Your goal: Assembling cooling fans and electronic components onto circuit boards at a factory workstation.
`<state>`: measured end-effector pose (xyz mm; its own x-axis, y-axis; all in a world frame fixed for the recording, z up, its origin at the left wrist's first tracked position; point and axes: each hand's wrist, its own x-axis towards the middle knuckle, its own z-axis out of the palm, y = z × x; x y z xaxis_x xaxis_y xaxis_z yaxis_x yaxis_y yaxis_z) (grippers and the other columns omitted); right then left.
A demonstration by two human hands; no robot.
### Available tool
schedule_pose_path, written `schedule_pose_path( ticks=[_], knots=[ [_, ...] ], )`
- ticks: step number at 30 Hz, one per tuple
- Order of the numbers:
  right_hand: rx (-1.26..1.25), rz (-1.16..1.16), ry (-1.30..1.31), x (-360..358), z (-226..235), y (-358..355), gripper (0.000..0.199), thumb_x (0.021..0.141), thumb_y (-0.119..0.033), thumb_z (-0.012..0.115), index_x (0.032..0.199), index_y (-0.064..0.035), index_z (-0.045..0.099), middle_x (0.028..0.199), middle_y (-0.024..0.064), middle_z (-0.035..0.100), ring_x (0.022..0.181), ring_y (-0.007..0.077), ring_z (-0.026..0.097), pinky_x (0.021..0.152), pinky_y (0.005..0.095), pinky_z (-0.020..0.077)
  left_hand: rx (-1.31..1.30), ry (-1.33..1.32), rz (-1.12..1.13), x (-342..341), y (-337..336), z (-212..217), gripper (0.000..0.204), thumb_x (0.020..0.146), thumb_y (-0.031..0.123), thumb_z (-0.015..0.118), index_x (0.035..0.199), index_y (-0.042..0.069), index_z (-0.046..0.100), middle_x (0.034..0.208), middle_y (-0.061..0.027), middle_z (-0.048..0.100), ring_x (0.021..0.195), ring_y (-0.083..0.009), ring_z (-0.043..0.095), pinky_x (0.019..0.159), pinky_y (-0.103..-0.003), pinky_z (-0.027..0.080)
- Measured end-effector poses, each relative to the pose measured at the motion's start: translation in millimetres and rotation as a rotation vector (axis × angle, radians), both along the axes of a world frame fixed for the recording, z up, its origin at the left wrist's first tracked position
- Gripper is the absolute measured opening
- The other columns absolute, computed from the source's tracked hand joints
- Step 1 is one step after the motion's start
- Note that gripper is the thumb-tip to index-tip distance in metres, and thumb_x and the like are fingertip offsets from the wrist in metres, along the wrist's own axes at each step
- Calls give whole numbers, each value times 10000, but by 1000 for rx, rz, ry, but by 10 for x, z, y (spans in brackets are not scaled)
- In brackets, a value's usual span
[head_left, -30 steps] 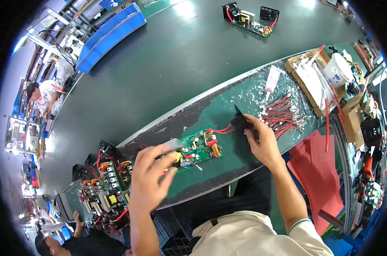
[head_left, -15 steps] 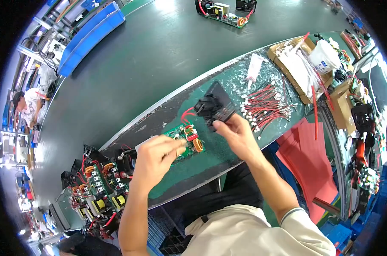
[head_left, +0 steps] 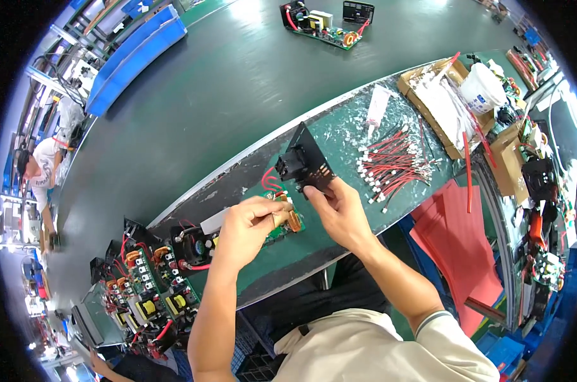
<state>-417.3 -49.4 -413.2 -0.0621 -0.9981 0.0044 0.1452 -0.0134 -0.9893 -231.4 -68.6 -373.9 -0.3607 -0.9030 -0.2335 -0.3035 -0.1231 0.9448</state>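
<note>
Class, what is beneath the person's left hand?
A green circuit board shows past the left hand, with a copper-coloured coil; parts directly behind the hand are hidden.

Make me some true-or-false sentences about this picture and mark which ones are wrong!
1. The right hand holds a black panel. True.
2. The long bin at the upper left is red. False: it is blue.
3. A pile of red wires lies on the bench. True.
4. The left hand is inside that bin. False: it is at the green circuit board.
</note>
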Motion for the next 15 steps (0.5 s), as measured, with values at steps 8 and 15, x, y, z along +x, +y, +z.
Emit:
schedule_pose_path(
  ticks=[8,15],
  knots=[
    [-173,22,143,128,-42,38,475,942,24,602,1402,4,481,1114,50,614,1018,102,571,881,270,506,-467,-284,102,-175,90,-96,170,797,-45,664,954,-22,724,925,-128,697,761,-243,699,676,-307,535],
    [-64,106,2,145,-57,64,508,942,45,584,1426,2,434,1125,59,616,968,85,581,845,254,513,-548,-368,113,-197,127,-69,161,795,-42,676,944,-10,727,879,-122,687,727,-234,689,660,-305,539]
  ],
)
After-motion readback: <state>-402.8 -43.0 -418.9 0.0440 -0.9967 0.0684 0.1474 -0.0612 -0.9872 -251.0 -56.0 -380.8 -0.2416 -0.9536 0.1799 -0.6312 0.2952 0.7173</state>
